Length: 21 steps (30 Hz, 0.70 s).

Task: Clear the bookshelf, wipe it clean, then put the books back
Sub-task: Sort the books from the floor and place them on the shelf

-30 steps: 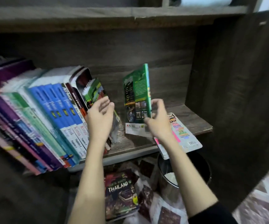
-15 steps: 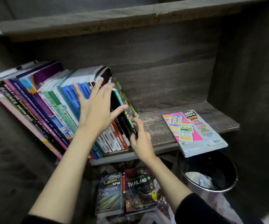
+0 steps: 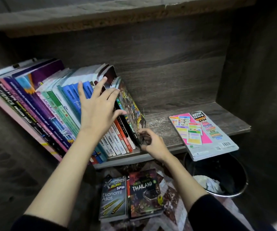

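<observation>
Wooden shelf [image 3: 164, 130] looks mostly refilled: a leaning row of books [image 3: 51, 104] fills its nine o'clock side. The left hand [image 3: 99, 110] presses flat on the spines with fingers spread, while the right hand [image 3: 151, 143] pinches the lower corner of the outermost book [image 3: 132, 107]. Probably still to shelve are the pink workbook [image 3: 202, 134] lying flat at three o'clock, and the Ekonomi Asas book [image 3: 113, 199] and Thailand book [image 3: 144, 194] on the floor at six.

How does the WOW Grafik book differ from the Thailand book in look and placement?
The WOW Grafik book lies on the shelf, its corner overhanging the front edge; the Thailand book lies below the shelf. WOW Grafik's cover is pink and white; Thailand's is dark. WOW Grafik lies alone; Thailand lies beside the Ekonomi Asas book. Both lie flat, cover up.
</observation>
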{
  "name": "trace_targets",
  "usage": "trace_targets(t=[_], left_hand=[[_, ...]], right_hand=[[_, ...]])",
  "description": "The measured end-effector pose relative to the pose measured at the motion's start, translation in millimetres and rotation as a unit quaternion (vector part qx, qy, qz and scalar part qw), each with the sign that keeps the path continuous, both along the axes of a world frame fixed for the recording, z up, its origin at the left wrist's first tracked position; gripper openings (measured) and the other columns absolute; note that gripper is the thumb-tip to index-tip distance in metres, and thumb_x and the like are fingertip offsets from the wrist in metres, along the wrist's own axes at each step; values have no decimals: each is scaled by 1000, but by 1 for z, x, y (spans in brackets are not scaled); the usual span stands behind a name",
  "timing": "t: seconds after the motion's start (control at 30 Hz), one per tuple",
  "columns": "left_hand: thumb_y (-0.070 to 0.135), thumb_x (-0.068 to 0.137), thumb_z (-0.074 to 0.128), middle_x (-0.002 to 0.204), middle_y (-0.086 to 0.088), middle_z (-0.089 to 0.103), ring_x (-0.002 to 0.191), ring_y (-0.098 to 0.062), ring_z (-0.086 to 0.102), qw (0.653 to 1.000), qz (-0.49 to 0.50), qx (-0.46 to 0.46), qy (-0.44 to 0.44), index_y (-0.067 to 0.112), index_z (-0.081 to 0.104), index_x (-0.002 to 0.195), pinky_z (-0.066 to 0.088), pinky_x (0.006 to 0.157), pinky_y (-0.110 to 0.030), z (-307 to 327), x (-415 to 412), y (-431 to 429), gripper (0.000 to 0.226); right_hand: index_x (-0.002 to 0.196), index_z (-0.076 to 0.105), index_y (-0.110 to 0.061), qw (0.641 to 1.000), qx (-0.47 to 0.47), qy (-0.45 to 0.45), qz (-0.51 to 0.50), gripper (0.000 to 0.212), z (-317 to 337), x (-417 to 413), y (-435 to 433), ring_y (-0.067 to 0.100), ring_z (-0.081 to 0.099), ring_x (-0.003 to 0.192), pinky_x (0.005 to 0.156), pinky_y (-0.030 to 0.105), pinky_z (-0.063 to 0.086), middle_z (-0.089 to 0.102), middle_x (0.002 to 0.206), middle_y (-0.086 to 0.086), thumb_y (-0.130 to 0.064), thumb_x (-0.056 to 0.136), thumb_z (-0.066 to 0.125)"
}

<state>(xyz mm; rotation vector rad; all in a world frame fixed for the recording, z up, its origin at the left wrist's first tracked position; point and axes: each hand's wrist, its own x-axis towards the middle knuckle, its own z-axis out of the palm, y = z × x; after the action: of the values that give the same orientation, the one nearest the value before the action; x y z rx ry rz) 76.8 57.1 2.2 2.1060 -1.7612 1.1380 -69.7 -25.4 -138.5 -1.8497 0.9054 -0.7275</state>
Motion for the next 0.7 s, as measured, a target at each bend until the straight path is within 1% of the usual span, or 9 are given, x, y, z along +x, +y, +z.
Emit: trace_targets(t=[0.07, 0.17, 0.27, 0.3, 0.37, 0.43, 0.47, 0.57, 0.7], left_hand=[[56, 73, 68, 125, -5, 62, 135, -26, 37, 1000, 0, -6, -5, 12, 61, 124, 8, 106, -66, 0, 2, -1, 68], [53, 72, 70, 119, -6, 65, 132, -28, 40, 1000, 4, -17, -2, 11, 63, 121, 10, 105, -67, -1, 2, -5, 65], [51, 72, 73, 112, -7, 66, 130, -29, 40, 999, 11, -34, 7, 11, 64, 119, 8, 106, -67, -4, -1, -10, 62], [50, 72, 73, 112, -7, 65, 130, -28, 40, 999, 14, -39, 8, 12, 64, 118, 6, 106, -66, -4, -2, -12, 61], [50, 72, 74, 111, -7, 65, 129, -29, 40, 999, 16, -47, 5, 12, 64, 118, 4, 106, -65, -6, -1, -14, 61], [50, 72, 74, 110, -7, 64, 129, -29, 40, 998, 17, -55, 2, 12, 64, 119, 1, 106, -64, -8, -1, -16, 61], [50, 72, 74, 110, -7, 64, 129, -29, 40, 998, 18, -57, 3, 12, 64, 119, -1, 106, -63, -9, 0, -17, 61], [50, 71, 75, 108, -8, 63, 128, -30, 39, 998, 24, -61, 8, 12, 64, 117, -3, 105, -63, -11, 0, -20, 60], [48, 71, 76, 106, -8, 62, 128, -30, 37, 997, 29, -65, 12, 11, 65, 117, -3, 105, -65, -13, -1, -21, 60]], right_hand=[[116, 59, -23, 999, -21, -9, -27, 52, -4, 4, 0, 23, 64, 103, 96, 30, 49, 66, 114, 8, 9, 75, 65], [115, 63, -16, 997, -43, -13, -62, 46, -5, 9, 1, 20, 65, 99, 99, 28, 47, 68, 111, 9, 9, 77, 65], [118, 63, -16, 995, -48, 5, -83, 43, -7, 11, 0, 10, 60, 91, 82, 3, 39, 68, 109, 8, 7, 82, 62], [120, 62, -17, 995, -53, 16, -86, 43, -6, 12, -1, 9, 58, 90, 77, -1, 36, 67, 108, 7, 6, 83, 61], [122, 61, -17, 994, -60, 24, -92, 42, -6, 14, -1, 11, 60, 91, 84, 7, 41, 68, 108, 7, 3, 85, 61], [122, 61, -16, 992, -69, 30, -103, 40, -5, 16, -1, 16, 64, 96, 96, 25, 47, 69, 109, 9, 1, 86, 62], [123, 61, -15, 991, -69, 34, -108, 40, -5, 16, -1, 17, 65, 97, 97, 26, 47, 69, 110, 10, 0, 86, 62], [125, 60, -16, 990, -69, 38, -115, 40, -6, 17, -1, 14, 63, 92, 87, 19, 46, 68, 111, 9, -1, 88, 61], [126, 59, -19, 989, -62, 46, -127, 41, -6, 19, -1, 16, 64, 88, 85, 25, 51, 68, 110, 10, -1, 89, 59]])
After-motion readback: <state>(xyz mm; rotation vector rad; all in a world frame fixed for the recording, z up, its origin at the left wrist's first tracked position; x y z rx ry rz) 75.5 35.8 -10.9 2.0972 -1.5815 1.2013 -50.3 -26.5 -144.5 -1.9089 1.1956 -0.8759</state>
